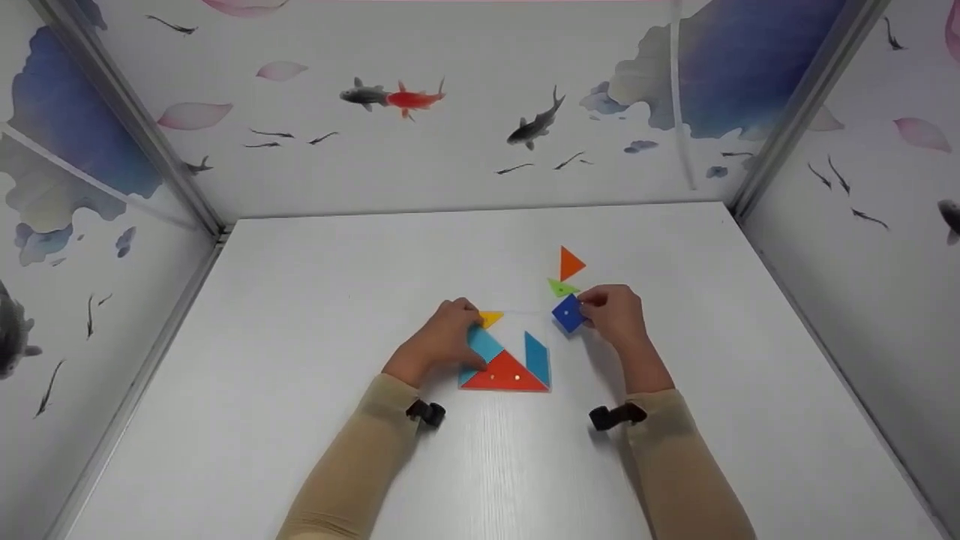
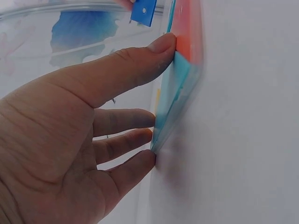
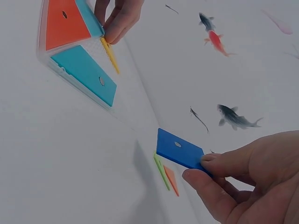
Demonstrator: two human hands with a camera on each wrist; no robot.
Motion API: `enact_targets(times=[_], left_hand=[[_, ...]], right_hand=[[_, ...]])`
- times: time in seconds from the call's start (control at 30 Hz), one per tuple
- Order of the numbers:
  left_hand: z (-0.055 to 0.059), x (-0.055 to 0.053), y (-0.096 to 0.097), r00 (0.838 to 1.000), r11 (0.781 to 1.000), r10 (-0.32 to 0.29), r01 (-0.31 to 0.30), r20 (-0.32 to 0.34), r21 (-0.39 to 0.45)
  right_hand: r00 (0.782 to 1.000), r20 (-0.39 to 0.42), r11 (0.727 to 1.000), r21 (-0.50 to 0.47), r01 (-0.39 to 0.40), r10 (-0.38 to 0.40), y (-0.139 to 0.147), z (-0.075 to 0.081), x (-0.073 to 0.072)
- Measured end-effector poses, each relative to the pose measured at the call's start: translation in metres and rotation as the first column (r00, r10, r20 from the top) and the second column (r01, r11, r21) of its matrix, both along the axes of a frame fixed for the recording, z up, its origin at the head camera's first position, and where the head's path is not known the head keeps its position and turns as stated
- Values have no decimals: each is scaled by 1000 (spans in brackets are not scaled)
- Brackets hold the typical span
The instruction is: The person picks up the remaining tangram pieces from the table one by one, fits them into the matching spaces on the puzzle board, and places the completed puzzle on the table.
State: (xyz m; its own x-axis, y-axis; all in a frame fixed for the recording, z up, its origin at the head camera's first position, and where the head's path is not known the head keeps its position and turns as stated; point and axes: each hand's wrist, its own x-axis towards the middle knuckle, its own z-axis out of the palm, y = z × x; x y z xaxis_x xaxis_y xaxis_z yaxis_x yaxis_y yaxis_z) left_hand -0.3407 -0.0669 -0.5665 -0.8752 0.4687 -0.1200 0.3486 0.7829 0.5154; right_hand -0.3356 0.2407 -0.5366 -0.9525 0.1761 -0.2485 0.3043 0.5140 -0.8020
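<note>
My right hand point(image 1: 616, 311) pinches a blue square tangram piece point(image 1: 568, 313) between thumb and fingers, lifted above the table and right of a clear tray point(image 3: 43, 53). In the right wrist view the square shows a small hole or silvery dot. My left hand point(image 1: 442, 337) touches the tray's left side, thumb on the pieces and fingertips at the edge, fairly straight. Inside the tray lie a large red triangle point(image 1: 510, 375), a large light-blue piece point(image 1: 486, 343) partly under the left hand, a blue parallelogram point(image 1: 536, 358) and a small yellow triangle point(image 1: 491, 319).
An orange triangle point(image 1: 571, 264) and a light-green triangle point(image 1: 561, 288) lie on the white table point(image 1: 315, 300) beyond the right hand. Printed panels with fish and petals point(image 1: 480, 172) wall in the back and sides. Each wrist wears a dark strapped camera.
</note>
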Motion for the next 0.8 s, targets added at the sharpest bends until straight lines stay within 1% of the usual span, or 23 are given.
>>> enact_targets(times=[0.23, 0.43, 0.63, 0.8], left_hand=[[1, 1, 1, 1000, 1000, 17, -17, 2, -6], [1, 1, 1, 1000, 1000, 15, -15, -5, -16], [3, 0, 0, 1000, 1000, 14, -14, -3, -2], [2, -1, 0, 1000, 1000, -2, 2, -6, 1]], right_hand=[[1000, 29, 1000, -22, -3, 4, -5, -3, -1], [1000, 18, 999, -23, -23, 24, -10, -6, -1], [1000, -7, 1000, -14, -25, 25, -14, -6, -3], [999, -31, 1000, -10, -20, 20, -15, -5, -2]])
